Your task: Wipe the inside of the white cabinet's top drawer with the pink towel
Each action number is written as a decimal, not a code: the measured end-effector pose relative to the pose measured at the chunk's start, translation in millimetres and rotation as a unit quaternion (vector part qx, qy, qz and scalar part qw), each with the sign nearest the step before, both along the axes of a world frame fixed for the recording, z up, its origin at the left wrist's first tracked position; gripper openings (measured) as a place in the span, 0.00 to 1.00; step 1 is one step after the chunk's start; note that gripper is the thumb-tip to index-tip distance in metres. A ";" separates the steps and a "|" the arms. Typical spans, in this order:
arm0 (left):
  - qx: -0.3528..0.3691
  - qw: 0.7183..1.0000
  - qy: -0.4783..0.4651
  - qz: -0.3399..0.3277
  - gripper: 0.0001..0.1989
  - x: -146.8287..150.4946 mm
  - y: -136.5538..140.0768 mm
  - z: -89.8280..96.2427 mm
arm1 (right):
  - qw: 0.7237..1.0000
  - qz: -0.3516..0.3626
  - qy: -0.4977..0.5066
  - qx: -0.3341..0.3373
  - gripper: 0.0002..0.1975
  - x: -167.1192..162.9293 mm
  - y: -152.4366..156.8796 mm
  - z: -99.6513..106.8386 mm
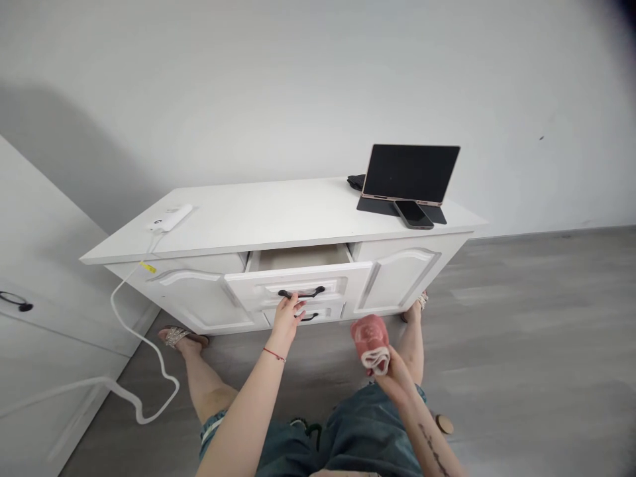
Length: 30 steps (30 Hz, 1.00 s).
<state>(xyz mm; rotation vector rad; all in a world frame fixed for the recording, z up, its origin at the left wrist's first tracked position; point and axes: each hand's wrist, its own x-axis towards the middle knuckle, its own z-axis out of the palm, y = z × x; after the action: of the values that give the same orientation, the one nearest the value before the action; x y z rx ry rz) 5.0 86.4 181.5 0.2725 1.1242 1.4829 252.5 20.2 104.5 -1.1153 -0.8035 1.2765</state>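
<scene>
My left hand [288, 318] is at the black handle [311, 293] of the upper middle drawer [248, 285], its fingers curled at the handle's left half. That drawer is pulled partly out of the white cabinet, and the part of its inside that shows looks bare. My right hand [395, 381] grips a rolled pink towel [370, 334] with a whitish inner side, held low in front of the cabinet's right part. Below the left hand's fingers, a second black handle [311, 317] shows on the lower drawer.
On the white cabinet [258, 209] stand a propped-up tablet [412, 173] and a phone [414, 215]. A dark item [356, 181] lies behind the tablet. At the left is a white power strip [171, 217], whose cable [132, 324] hangs down. A white wardrobe [44, 278] borders the left side.
</scene>
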 end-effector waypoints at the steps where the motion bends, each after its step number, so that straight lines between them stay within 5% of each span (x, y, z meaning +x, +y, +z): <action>1: -0.008 1.000 0.003 -0.005 0.17 -1.9 6.6 0.9 | 0.997 0.040 0.031 -0.052 0.18 -8.9 -9.4 -8.5; 4: -0.032 0.999 -0.001 -0.016 0.16 -6.3 29.0 4.9 | 0.974 0.132 0.093 -0.161 0.15 -32.1 -35.1 -25.2; 14: -0.072 0.997 0.008 -0.033 0.15 -11.8 77.6 17.0 | 0.933 0.172 0.192 -0.250 0.06 -58.6 -57.2 -9.7; 20: -0.089 0.995 0.031 -0.042 0.15 -11.3 84.5 25.0 | 0.928 0.142 0.267 -0.216 0.22 -58.0 -54.0 18.1; 25: -0.055 0.993 0.087 -0.063 0.18 4.0 33.3 26.3 | 0.954 0.109 0.229 -0.158 0.41 -59.4 -48.4 46.6; 30: 0.040 0.970 0.140 -0.194 0.17 23.3 -71.0 1.6 | 0.989 0.093 0.065 -0.092 0.37 -58.6 -44.9 65.1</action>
<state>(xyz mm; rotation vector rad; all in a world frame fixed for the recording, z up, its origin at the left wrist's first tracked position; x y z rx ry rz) 28.3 15.3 183.0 0.7343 1.1543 1.1643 193.8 -24.7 169.6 -1.1087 -0.7163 1.5881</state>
